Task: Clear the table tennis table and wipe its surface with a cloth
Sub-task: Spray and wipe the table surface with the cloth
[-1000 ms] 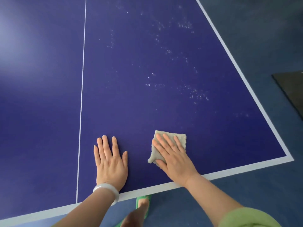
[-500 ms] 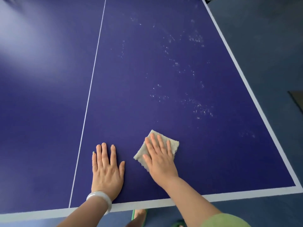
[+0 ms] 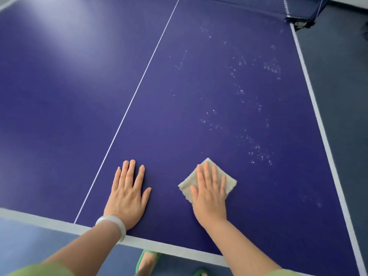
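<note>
The blue table tennis table [image 3: 179, 108] fills the view, with a white centre line and white edge lines. A small folded beige cloth [image 3: 231, 181] lies flat near the near edge, right of the centre line. My right hand [image 3: 210, 193] presses on the cloth with straight fingers, covering most of it. My left hand [image 3: 128, 193] rests flat on the bare table to the left of the cloth, a pale bangle on its wrist. White specks [image 3: 256, 148] are scattered over the right half, beyond the cloth.
The net and its post clamp [image 3: 300, 18] show at the far right corner. Dark floor [image 3: 342, 96] runs along the table's right side. My feet in green slippers [image 3: 146, 259] stand below the near edge.
The view has tilted up and turned, bringing the net into sight. My right hand has turned the cloth and now covers it from its near left corner. My left hand stays flat.
</note>
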Tool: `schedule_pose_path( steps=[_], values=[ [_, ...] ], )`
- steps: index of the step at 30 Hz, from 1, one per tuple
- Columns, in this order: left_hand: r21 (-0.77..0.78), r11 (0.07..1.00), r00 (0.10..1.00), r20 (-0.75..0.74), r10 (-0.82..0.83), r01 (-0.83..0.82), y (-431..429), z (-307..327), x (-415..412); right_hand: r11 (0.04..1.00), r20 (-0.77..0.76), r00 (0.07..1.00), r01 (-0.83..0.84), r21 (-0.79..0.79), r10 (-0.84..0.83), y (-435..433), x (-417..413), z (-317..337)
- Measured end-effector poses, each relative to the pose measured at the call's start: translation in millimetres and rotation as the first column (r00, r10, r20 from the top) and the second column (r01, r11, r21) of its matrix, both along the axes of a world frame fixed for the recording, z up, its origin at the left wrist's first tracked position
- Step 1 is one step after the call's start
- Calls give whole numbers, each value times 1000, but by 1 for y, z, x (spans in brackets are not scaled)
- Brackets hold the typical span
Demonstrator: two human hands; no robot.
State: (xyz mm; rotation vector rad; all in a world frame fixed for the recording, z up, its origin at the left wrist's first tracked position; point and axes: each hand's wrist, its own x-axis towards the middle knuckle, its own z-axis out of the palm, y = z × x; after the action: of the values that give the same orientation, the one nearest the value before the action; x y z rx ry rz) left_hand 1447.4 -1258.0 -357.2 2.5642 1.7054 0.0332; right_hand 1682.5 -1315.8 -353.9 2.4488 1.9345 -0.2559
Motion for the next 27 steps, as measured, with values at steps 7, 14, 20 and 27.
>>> schedule_pose_path(
  steps=[7, 14, 20, 27],
  values=[
    [5, 1000, 1000, -7, 7, -7, 0, -1, -1, 944, -100, 946, -318, -94, 308, 67, 34, 12],
    [-21, 1000, 1000, -15, 15, -15, 0, -1, -1, 879, 63, 886, 463, -111, -459, 38, 109, 11],
    [-18, 1000, 1000, -26, 4, -5, 0, -1, -1, 997, -14, 998, -68, 36, 68, 19, -18, 3],
    [-13, 1000, 1000, -10, 6, -7, 2, -1, 2, 996, 89, 992, 85, 29, -87, -33, 97, -4]
  ],
)
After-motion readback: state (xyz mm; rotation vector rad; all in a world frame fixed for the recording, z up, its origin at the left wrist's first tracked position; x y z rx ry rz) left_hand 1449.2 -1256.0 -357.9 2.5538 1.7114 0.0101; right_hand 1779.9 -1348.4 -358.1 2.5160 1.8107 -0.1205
